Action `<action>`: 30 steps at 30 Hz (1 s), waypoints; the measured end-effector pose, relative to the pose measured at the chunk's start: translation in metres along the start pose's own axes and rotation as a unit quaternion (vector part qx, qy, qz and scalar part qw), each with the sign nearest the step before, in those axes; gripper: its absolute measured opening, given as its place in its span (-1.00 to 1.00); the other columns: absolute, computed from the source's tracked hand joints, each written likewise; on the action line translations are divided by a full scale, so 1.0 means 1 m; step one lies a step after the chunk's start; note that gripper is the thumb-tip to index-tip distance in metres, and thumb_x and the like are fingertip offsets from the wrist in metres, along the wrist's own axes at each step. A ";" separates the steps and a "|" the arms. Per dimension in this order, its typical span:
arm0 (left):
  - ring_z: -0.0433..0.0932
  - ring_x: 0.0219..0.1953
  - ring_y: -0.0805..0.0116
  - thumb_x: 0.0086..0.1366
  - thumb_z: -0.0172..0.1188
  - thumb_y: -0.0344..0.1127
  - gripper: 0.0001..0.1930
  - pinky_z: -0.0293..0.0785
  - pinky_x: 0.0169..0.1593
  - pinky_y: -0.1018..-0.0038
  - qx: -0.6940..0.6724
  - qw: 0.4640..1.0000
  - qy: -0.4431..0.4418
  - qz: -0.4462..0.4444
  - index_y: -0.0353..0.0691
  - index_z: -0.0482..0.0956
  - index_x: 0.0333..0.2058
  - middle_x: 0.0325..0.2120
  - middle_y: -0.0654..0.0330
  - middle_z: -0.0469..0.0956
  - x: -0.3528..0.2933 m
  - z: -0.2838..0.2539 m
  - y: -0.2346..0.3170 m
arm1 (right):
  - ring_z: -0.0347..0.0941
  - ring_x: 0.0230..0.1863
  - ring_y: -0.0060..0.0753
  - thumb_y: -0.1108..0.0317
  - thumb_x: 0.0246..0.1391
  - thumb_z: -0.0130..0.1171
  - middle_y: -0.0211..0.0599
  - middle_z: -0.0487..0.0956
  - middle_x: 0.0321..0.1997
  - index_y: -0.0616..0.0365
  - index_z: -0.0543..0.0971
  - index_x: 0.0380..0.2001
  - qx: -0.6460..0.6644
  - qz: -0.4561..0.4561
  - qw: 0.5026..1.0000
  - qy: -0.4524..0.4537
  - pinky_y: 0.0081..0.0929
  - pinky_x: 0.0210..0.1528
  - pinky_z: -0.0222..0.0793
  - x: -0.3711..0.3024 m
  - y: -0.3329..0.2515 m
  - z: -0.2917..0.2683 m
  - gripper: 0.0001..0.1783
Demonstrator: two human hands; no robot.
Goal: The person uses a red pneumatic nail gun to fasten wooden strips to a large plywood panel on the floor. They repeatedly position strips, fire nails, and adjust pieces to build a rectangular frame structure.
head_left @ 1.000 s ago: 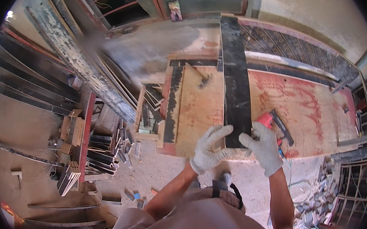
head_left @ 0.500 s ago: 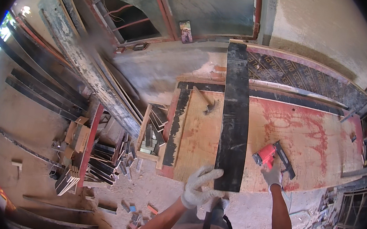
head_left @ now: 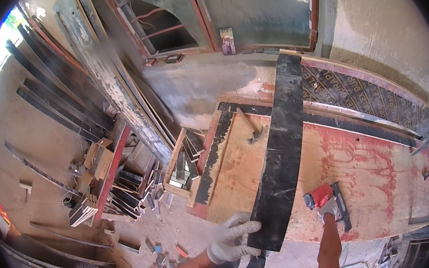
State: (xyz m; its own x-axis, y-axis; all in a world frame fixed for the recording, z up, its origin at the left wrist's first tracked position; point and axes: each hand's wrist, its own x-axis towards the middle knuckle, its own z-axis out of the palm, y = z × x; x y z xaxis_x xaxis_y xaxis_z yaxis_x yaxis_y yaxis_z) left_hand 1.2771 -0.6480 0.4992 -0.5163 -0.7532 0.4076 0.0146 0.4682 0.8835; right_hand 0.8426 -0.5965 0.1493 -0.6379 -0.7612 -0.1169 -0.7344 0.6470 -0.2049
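A long black-faced plywood strip (head_left: 280,156) lies across the wooden worktable, its near end sticking out past the table's front edge. My left hand (head_left: 234,239), in a whitish work glove, grips the left edge of that near end. On the table to the right of the strip is a red and black nail gun (head_left: 324,195), with my gloved right hand (head_left: 328,208) closed round its handle. A hammer (head_left: 250,128) with a wooden handle rests on the table, left of the strip.
The worktable (head_left: 352,209) has red-stained wood and a raised far frame. A wooden box (head_left: 177,188) of offcuts adjoins its left side. Long planks (head_left: 112,72) lean at the left wall. Scrap pieces (head_left: 160,263) litter the floor, and a hose (head_left: 354,264) lies at lower right.
The strip's near end has come closer to me, and my left hand has closed on it. My right hand and the nail gun have shifted slightly nearer. The whole view has tilted a little.
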 end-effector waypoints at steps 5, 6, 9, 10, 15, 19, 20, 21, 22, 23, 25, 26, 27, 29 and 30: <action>0.55 -0.07 0.02 -0.13 0.59 -0.19 -0.29 0.48 -0.01 0.30 -0.005 1.000 -0.007 0.007 -0.25 0.57 0.05 -0.06 -0.08 0.51 0.002 -0.006 0.011 | 0.51 -0.45 -0.14 0.20 0.00 0.29 -0.11 0.54 -0.41 0.29 0.32 -0.03 0.212 0.057 0.956 -0.192 -0.14 -0.38 0.50 -0.081 -0.030 -0.013 -0.43; 0.55 -0.07 0.02 -0.13 0.59 -0.20 -0.29 0.48 0.00 0.30 -0.022 1.000 -0.009 0.003 -0.25 0.57 0.05 -0.07 -0.08 0.51 0.001 -0.007 0.010 | 0.50 -0.49 -0.17 0.23 0.01 0.29 -0.15 0.53 -0.45 0.27 0.35 -0.08 0.286 0.101 0.922 -0.240 -0.16 -0.43 0.50 -0.102 -0.035 -0.025 -0.50; 0.56 -0.12 0.03 -0.04 0.54 -0.22 -0.34 0.49 -0.04 0.33 0.029 0.999 0.001 0.043 -0.24 0.56 0.07 -0.11 -0.06 0.52 0.000 -0.011 0.006 | 0.46 -0.63 -0.27 0.31 0.01 0.28 -0.26 0.49 -0.58 0.19 0.45 -0.25 0.492 0.237 0.765 -0.342 -0.22 -0.56 0.48 -0.161 -0.071 -0.084 -0.70; 0.55 -0.12 0.03 -0.02 0.53 -0.22 -0.35 0.49 -0.05 0.34 0.037 0.998 0.001 0.060 -0.23 0.55 0.08 -0.12 -0.06 0.52 0.002 -0.010 0.003 | 0.44 -0.67 -0.31 0.34 0.01 0.28 -0.30 0.48 -0.62 0.17 0.48 -0.30 0.528 0.264 0.729 -0.347 -0.25 -0.61 0.47 -0.181 -0.082 -0.115 -0.77; 0.53 -0.10 0.06 -0.01 0.51 -0.21 -0.36 0.49 -0.06 0.31 0.019 0.997 -0.002 0.068 -0.17 0.55 0.10 -0.13 -0.04 0.52 0.002 -0.015 0.003 | 0.27 -0.80 -0.50 0.41 0.05 0.24 -0.51 0.34 -0.75 0.08 0.51 -0.46 0.581 0.250 0.708 -0.315 -0.41 -0.72 0.27 -0.271 -0.155 -0.308 -0.90; 0.52 -0.01 0.02 0.06 0.45 -0.27 -0.41 0.46 0.07 0.28 -0.021 0.992 -0.010 0.122 -0.10 0.54 0.12 -0.01 0.03 0.55 0.009 0.006 -0.002 | 0.43 -0.63 -0.43 0.44 0.11 0.13 -0.39 0.48 -0.65 0.16 0.51 -0.63 0.521 0.191 0.787 -0.267 -0.45 -0.55 0.38 -0.331 -0.165 -0.444 -0.77; 0.51 0.04 0.03 0.08 0.43 -0.28 -0.44 0.44 0.11 0.28 0.050 0.991 -0.015 0.125 -0.08 0.55 0.11 0.03 0.08 0.55 0.000 0.005 -0.011 | 0.47 -0.56 -0.42 0.44 0.13 0.12 -0.35 0.51 -0.61 0.19 0.53 -0.60 0.499 0.135 0.803 -0.298 -0.47 -0.46 0.41 -0.336 -0.160 -0.456 -0.79; 0.53 -0.05 0.07 -0.05 0.51 -0.33 -0.39 0.44 0.07 0.27 0.022 0.996 -0.020 0.081 -0.25 0.56 0.04 -0.06 0.01 0.57 -0.002 0.004 -0.004 | 0.51 -0.49 -0.41 0.44 0.14 0.11 -0.31 0.54 -0.57 0.21 0.55 -0.57 0.462 0.093 0.826 -0.311 -0.50 -0.37 0.44 -0.345 -0.164 -0.478 -0.80; 0.53 -0.04 0.08 -0.06 0.52 -0.34 -0.39 0.43 0.08 0.28 -0.012 0.997 0.009 0.080 -0.25 0.57 0.04 -0.06 0.03 0.58 -0.004 -0.011 -0.005 | 0.52 -0.46 -0.43 0.42 0.14 0.12 -0.30 0.55 -0.55 0.23 0.57 -0.47 0.495 0.121 0.806 -0.302 -0.51 -0.32 0.45 -0.344 -0.182 -0.489 -0.85; 0.53 -0.03 0.10 -0.06 0.53 -0.36 -0.39 0.42 0.08 0.28 -0.056 0.994 0.033 0.086 -0.25 0.57 0.04 -0.06 0.04 0.58 -0.004 -0.013 -0.006 | 0.53 -0.43 -0.44 0.40 0.15 0.13 -0.30 0.57 -0.53 0.26 0.59 -0.37 0.529 0.163 0.785 -0.278 -0.53 -0.28 0.46 -0.349 -0.194 -0.504 -0.86; 0.52 0.00 0.16 -0.08 0.54 -0.40 -0.38 0.41 0.10 0.31 -0.027 0.993 0.029 0.113 -0.27 0.56 0.03 -0.04 0.08 0.58 -0.001 0.002 -0.006 | 0.53 -0.43 -0.47 0.37 0.17 0.14 -0.30 0.58 -0.50 0.29 0.57 -0.23 0.465 0.184 0.863 -0.077 -0.51 -0.30 0.47 -0.370 -0.228 -0.508 -0.81; 0.51 0.00 0.16 -0.09 0.55 -0.40 -0.38 0.40 0.11 0.31 -0.075 0.993 0.017 0.094 -0.27 0.57 0.03 -0.04 0.08 0.58 -0.001 0.016 -0.002 | 0.54 -0.41 -0.48 0.38 0.17 0.14 -0.30 0.59 -0.47 0.29 0.56 -0.19 0.302 0.064 0.951 0.019 -0.51 -0.31 0.47 -0.387 -0.230 -0.495 -0.79; 0.51 0.01 0.16 -0.10 0.55 -0.40 -0.37 0.40 0.12 0.31 -0.057 0.996 0.024 0.071 -0.27 0.57 0.03 -0.03 0.08 0.58 -0.003 0.001 -0.005 | 0.54 -0.40 -0.48 0.40 0.17 0.14 -0.28 0.60 -0.43 0.30 0.56 -0.16 0.296 0.001 0.955 -0.027 -0.50 -0.32 0.48 -0.375 -0.226 -0.485 -0.78; 0.51 0.00 0.18 -0.11 0.56 -0.39 -0.37 0.39 0.12 0.34 -0.072 0.995 0.023 0.064 -0.27 0.58 0.02 -0.03 0.11 0.59 -0.003 0.001 -0.007 | 0.55 -0.36 -0.49 0.43 0.15 0.15 -0.25 0.61 -0.36 0.32 0.55 -0.14 0.369 0.029 0.911 -0.182 -0.50 -0.31 0.48 -0.369 -0.224 -0.506 -0.76; 0.51 0.00 0.19 -0.12 0.56 -0.39 -0.37 0.39 0.12 0.35 -0.068 0.995 0.024 0.065 -0.26 0.58 0.02 -0.03 0.12 0.59 -0.003 0.002 -0.005 | 0.55 -0.37 -0.48 0.46 0.13 0.16 -0.24 0.61 -0.35 0.33 0.55 -0.12 0.379 0.042 0.894 -0.236 -0.50 -0.31 0.49 -0.364 -0.226 -0.512 -0.75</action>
State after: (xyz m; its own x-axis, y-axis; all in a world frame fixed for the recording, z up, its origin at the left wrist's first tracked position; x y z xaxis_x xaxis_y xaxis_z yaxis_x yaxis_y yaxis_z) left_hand 1.2770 -0.6475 0.4935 -0.4605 -0.7129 0.5288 0.1971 0.4988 0.8440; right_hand 1.1227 -0.4427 0.7356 -0.3833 -0.7604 -0.5242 -0.2065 0.6237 -0.7539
